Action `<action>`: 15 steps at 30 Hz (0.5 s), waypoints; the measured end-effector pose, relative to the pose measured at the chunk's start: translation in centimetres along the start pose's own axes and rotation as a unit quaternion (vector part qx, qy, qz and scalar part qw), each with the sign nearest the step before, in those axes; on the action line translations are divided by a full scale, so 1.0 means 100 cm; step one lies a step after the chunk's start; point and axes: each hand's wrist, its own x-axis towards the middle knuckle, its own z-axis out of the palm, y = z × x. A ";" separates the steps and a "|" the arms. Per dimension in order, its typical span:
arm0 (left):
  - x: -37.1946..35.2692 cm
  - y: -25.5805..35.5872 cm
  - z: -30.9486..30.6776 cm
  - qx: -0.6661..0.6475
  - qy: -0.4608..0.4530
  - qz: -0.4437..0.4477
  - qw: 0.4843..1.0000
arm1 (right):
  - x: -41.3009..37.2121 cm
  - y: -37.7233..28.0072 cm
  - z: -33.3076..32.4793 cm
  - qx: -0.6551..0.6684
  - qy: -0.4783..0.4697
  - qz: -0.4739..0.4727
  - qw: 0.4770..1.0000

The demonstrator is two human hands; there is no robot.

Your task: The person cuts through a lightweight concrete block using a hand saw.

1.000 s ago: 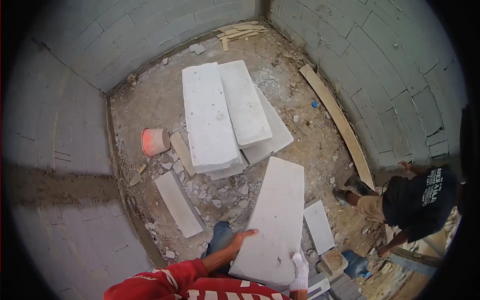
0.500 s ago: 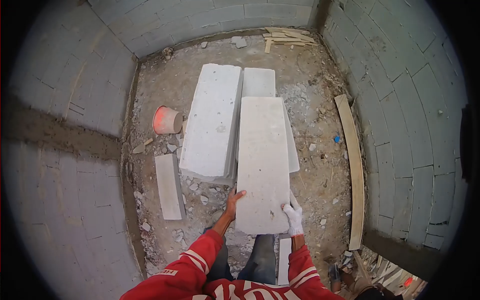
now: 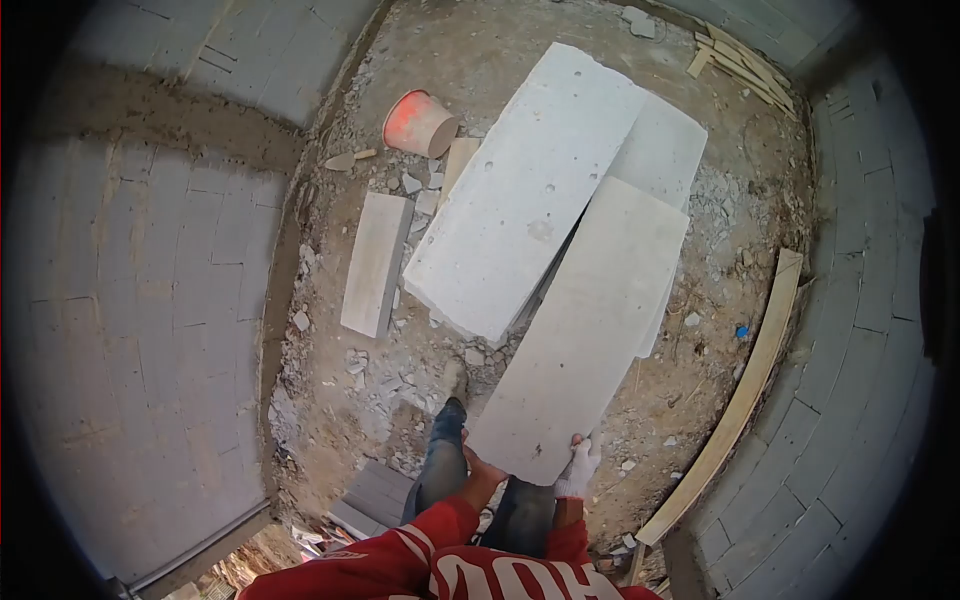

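I hold a long pale grey block (image 3: 585, 330) by its near end, stretched out over the rubble floor. My bare left hand (image 3: 480, 467) grips its near left corner from below. My right hand (image 3: 578, 467), in a white glove, grips the near right corner. The block's far end reaches over a stack of similar blocks (image 3: 530, 190) lying on the ground ahead. My red sleeves and jeans show at the bottom.
An orange bucket (image 3: 420, 123) lies on its side near the left wall. A smaller block (image 3: 375, 262) rests left of the stack amid rubble. A wooden plank (image 3: 735, 410) leans along the right wall. Block walls (image 3: 150, 300) enclose the room; wood scraps (image 3: 740, 60) lie in the far corner.
I have stepped forward and turned; the held block now angles to the upper right and lies lower, over the right side of the stack. Both hands keep their grip.
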 end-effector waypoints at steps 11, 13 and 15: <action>0.063 -0.011 0.115 -0.159 -0.107 0.053 0.980 | 0.097 -0.061 0.064 -0.103 -0.045 -0.099 0.989; 0.084 -0.005 0.173 -0.144 -0.037 0.081 0.986 | 0.139 -0.083 0.094 -0.166 -0.039 -0.139 0.976; 0.119 -0.007 0.194 -0.135 0.004 0.085 0.987 | 0.159 -0.106 0.129 -0.207 -0.034 -0.202 0.957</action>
